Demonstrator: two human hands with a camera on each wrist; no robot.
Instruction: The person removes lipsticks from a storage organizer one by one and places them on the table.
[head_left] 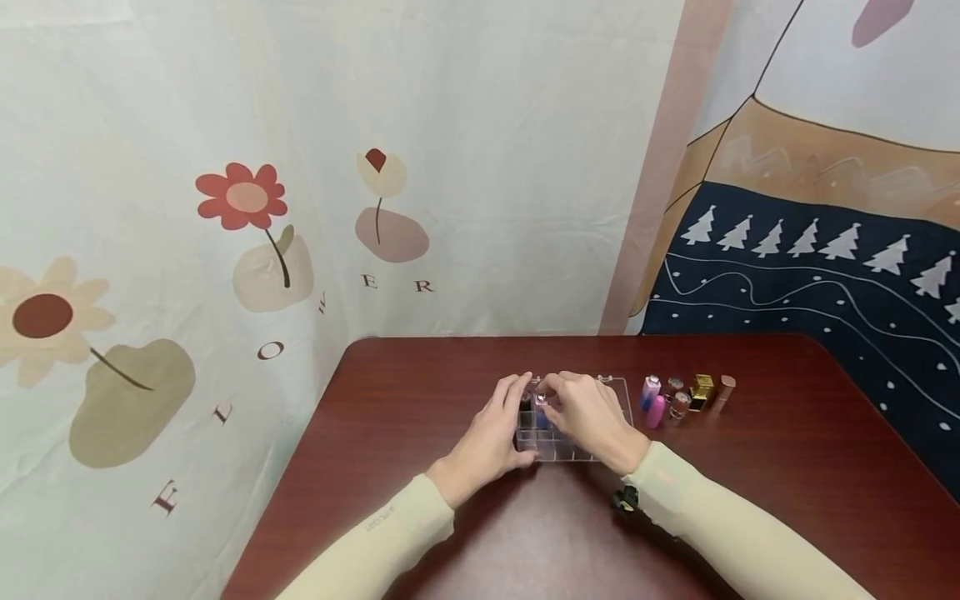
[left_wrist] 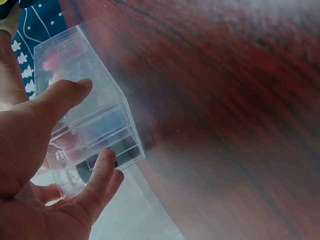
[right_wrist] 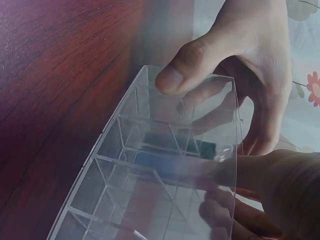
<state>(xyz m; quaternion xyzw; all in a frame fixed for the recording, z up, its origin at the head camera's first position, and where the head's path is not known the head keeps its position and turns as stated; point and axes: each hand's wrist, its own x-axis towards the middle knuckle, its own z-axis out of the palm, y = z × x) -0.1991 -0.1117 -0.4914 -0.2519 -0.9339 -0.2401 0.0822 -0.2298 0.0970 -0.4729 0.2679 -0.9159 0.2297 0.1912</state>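
A clear plastic divided organizer box [head_left: 564, 452] lies on the table in front of me. My left hand [head_left: 486, 432] grips its left end, thumb at the near wall and fingers toward the far side. In the left wrist view that thumb and the fingers span the box [left_wrist: 107, 107]. Inside a left compartment stands a pink-and-blue lipstick tube [head_left: 542, 418] with a shiny top. My right hand [head_left: 588, 412] reaches over the box and pinches this tube near its top. A dark tube [right_wrist: 180, 144] stands beside it, showing through the clear wall in the right wrist view.
Right of the box stand another pink-and-blue tube [head_left: 650, 390], a bright pink tube [head_left: 656, 412], round clear-topped pieces [head_left: 680, 405], a gold-and-black case [head_left: 701, 392] and a rose-gold tube [head_left: 723, 393]. Printed cloth hangs behind the red-brown table [head_left: 420, 392].
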